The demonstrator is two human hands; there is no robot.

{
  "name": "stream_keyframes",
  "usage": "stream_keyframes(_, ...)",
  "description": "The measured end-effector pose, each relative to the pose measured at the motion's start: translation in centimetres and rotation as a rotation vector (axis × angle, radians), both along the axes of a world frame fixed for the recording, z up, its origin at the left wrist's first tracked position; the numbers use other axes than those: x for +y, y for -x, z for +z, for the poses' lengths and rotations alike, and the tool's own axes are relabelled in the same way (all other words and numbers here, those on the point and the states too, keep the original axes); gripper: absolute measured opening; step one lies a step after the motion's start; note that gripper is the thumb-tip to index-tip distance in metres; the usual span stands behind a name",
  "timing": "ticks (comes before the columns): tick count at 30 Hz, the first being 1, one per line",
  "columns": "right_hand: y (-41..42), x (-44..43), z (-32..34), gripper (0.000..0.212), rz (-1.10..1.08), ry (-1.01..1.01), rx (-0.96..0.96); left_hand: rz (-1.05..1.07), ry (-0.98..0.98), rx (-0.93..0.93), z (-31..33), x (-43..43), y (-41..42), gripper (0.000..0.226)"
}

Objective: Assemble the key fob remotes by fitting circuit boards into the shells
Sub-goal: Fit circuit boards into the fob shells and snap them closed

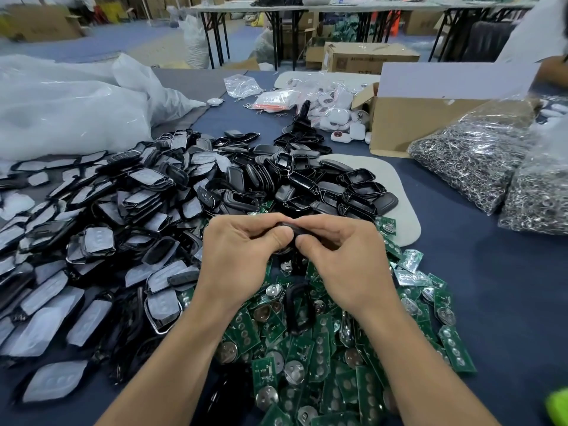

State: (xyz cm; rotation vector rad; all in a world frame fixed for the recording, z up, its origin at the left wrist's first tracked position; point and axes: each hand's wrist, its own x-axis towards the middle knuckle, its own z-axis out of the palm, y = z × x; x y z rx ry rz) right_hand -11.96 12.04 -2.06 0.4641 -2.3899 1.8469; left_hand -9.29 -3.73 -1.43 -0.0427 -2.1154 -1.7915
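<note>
head view shows the left hand [242,250] and right hand [341,253] pinching a black shell [292,226] above the circuit boards [307,348]; uneven squeezing could leave its board crooked.

Single head-worn wide-angle view.
Looks forward and down, close over left hand [239,250] and right hand [341,253] at the table [498,287]; room [101,47] beyond.
</note>
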Motion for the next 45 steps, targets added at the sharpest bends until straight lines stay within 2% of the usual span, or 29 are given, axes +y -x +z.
stream_keyframes(4, -0.2, 0.1, 0.7, 0.039, -0.024, -0.139, 0.088, 0.096, 0.131, 0.059, -0.5, 0.5, -0.2, 0.035)
stream_keyframes(6, -0.4, -0.2, 0.9, 0.034, -0.029, 0.043, -0.029, 0.089, 0.025, 0.055, -0.3, 0.9, -0.2, 0.027)
stream_keyframes(8, -1.0, -1.0, 0.7, 0.021, 0.018, 0.368, -0.284, 0.015, -0.083, 0.01, 0.0, 1.3, -0.1, 0.019)
stream_keyframes(10, -1.7, -2.1, 0.6, 0.012, 0.037, 0.555, -0.47, -0.009, -0.196, -0.071, 0.2, 1.8, 0.0, 0.012)
stream_keyframes(14, -2.3, -3.2, 0.7, 0.018, 0.047, 0.704, -0.589, 0.063, -0.311, -0.132, 0.0, 2.7, -0.3, 0.049)
stream_keyframes(16, -2.3, -3.3, 0.7, 0.018, 0.054, 0.735, -0.598, 0.092, -0.331, -0.124, 0.1, 3.1, -0.4, 0.054)
stream_keyframes(21, -2.4, -3.8, 0.1, 0.013, 0.064, 0.781, -0.587, 0.116, -0.321, -0.134, -0.4, 3.0, -0.2, 0.05)
stream_keyframes(24, -2.2, -3.6, -0.2, 0.015, 0.044, 0.724, -0.592, 0.063, -0.335, -0.14, -0.5, 2.5, 0.0, 0.049)
stream_keyframes(27, -1.2, -2.1, 0.5, 0.011, 0.05, 0.631, -0.584, -0.008, -0.329, -0.146, -0.7, 1.8, 0.1, 0.066)
stream_keyframes(28, -0.6, -1.1, 0.9, 0.012, 0.033, 0.705, -0.599, -0.003, -0.299, -0.132, -0.8, 1.6, 0.2, 0.07)
stream_keyframes(31, 1.2, 2.8, 1.7, 0.034, -0.032, 1.277, -0.596, 0.096, -0.275, -0.08, -0.8, 1.0, 0.4, 0.065)
stream_keyframes(32, 1.6, 3.8, 1.6, 0.046, -0.054, 1.374, -0.586, 0.139, -0.274, -0.062, -0.7, 0.8, 0.5, 0.062)
stream_keyframes(33, 1.9, 4.5, 1.5, 0.059, -0.068, 1.389, -0.589, 0.183, -0.27, -0.045, -0.7, 0.6, 0.6, 0.059)
stream_keyframes(35, 2.2, 4.4, 1.1, 0.075, -0.112, 1.249, -0.593, 0.261, -0.271, -0.019, -0.6, 0.2, 0.8, 0.053)
stream_keyframes(36, 2.2, 4.0, 0.8, 0.076, -0.148, 1.159, -0.572, 0.291, -0.277, -0.015, -0.6, 0.1, 0.9, 0.05)
stream_keyframes(38, 2.0, 2.7, 0.7, 0.059, -0.222, 0.935, -0.456, 0.327, -0.268, -0.022, -0.8, -0.2, 0.9, 0.044)
stream_keyframes(39, 2.0, 2.2, 0.7, 0.04, -0.277, 0.713, -0.342, 0.34, -0.25, -0.028, -0.9, -0.3, 0.9, 0.041)
stream_keyframes(40, 1.9, 2.0, 0.4, 0.022, -0.333, 0.399, -0.209, 0.351, -0.228, -0.032, -1.1, -0.3, 0.9, 0.038)
stream_keyframes(41, 1.8, 1.6, 0.2, 0.024, -0.34, 0.053, -0.083, 0.359, -0.203, -0.033, -1.1, -0.3, 0.9, 0.034)
stream_keyframes(42, 1.9, 1.3, -0.4, 0.041, -0.283, -0.24, -0.009, 0.365, -0.177, -0.033, -1.2, -0.3, 0.9, 0.031)
stream_keyframes(43, 2.1, 0.9, -0.8, 0.055, -0.212, -0.44, 0.01, 0.368, -0.143, -0.032, -1.2, -0.3, 0.9, 0.029)
stream_keyframes(45, 2.2, 0.4, -1.3, 0.064, -0.134, -0.658, 0.012, 0.366, -0.058, -0.042, -1.2, -0.3, 0.9, 0.029)
